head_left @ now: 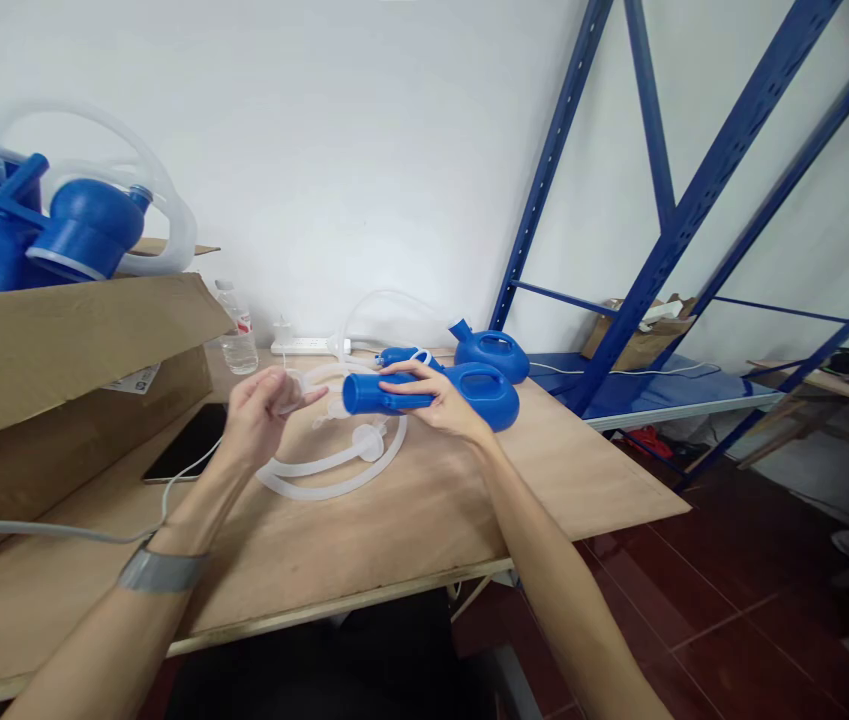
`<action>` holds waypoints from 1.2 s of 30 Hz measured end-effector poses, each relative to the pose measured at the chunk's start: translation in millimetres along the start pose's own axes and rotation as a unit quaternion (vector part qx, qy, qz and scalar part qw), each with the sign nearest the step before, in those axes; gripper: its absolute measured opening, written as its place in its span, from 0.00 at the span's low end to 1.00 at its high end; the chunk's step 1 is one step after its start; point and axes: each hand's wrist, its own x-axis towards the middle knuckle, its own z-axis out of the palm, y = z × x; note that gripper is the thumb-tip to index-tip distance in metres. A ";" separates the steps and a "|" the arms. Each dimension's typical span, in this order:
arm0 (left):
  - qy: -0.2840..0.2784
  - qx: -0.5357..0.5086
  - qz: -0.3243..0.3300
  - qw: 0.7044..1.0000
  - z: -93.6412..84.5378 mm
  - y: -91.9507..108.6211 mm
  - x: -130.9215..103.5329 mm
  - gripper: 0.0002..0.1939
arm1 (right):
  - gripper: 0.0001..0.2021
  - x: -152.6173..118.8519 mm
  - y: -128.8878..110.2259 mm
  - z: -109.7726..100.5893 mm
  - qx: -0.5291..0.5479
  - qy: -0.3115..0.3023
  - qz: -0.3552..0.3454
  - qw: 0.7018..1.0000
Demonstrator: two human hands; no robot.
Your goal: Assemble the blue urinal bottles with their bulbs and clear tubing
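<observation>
My right hand (443,400) is wrapped around the neck of a blue plastic bottle (488,400) with a loop handle. The bottle lies tilted on its side, its wide round mouth pointing left. Left of that mouth, my left hand (259,405) is closed with the index finger reaching toward it. A clear plastic piece (291,392) shows at its fingers; its exact kind is hard to make out. Beneath both hands, a translucent hose (334,490) with a round white disc fitting (368,442) curls on the wooden table (394,540).
Another blue bottle (495,352) stands behind. At left, a cardboard box (79,320) holds several blue bottles (86,225) and hoses. A water bottle (236,335), power strip (310,346) and dark tablet (188,445) lie about. Blue shelving (649,395) rises at right.
</observation>
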 end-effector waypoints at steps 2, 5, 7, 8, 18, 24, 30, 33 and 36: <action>0.021 0.053 -0.002 0.998 -1.6 -2.8 2.8 0.24 | 0.15 -0.8 -2.4 -8.1 -0.017 0.011 0.016 1.000; -0.020 0.279 -0.025 0.960 3.4 -17.1 2.4 0.24 | 0.19 5.3 -2.5 -4.3 -0.092 -0.006 0.044 0.995; -0.072 0.418 -0.029 0.905 7.0 -31.5 -1.3 0.23 | 0.20 13.1 3.8 6.3 -0.153 -0.010 0.050 0.987; -0.091 0.470 -0.022 0.878 7.4 -38.4 -3.8 0.22 | 0.20 17.3 9.0 12.7 -0.181 -0.011 0.043 0.982; -0.114 0.621 0.016 0.775 -4.4 -39.1 -16.4 0.17 | 0.20 38.3 54.6 66.0 -0.383 -0.035 0.048 0.922; -0.151 0.612 0.009 0.776 -3.7 -65.3 -18.6 0.17 | 0.22 20.4 65.0 61.0 -0.298 -0.068 0.118 0.945; -0.205 0.605 -0.052 0.768 -4.5 -76.9 -19.2 0.21 | 0.41 -2.3 68.4 58.5 -0.250 -0.065 0.111 0.960; -0.206 0.604 -0.056 0.768 -4.1 -76.5 -18.2 0.23 | 0.42 -8.0 71.9 60.8 -0.243 -0.054 0.108 0.962; -0.197 0.610 -0.046 0.766 -4.6 -79.2 -18.3 0.24 | 0.37 -10.2 75.7 62.8 -0.216 -0.050 0.088 0.971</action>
